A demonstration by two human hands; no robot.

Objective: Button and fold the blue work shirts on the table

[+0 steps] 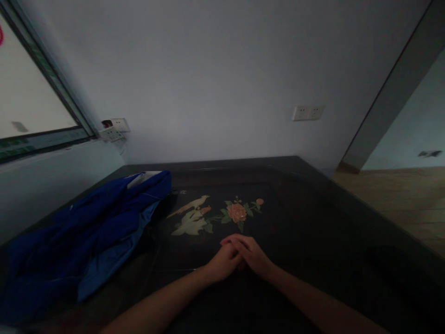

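Near the front of one dark, smooth surface (313, 208), one left hand (222, 264) and one right hand (256, 256) meet, fingers folded closed over each other. Just past them is one flat picture (215, 217) with one big, round orange flower (237, 213). One crumpled blue cloth (104, 222) lies left. Behind, right, two white sockets (308, 112) share the wall (215, 93).

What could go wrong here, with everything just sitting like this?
Nothing looks urgent, but two small risks: the blue cloth lies loosely heaped beside the left forearm, so if the left hand parts from the right hand and sweeps outward, it might drag it. Also, the light is dim and the table dark, so small dark things could be missed.
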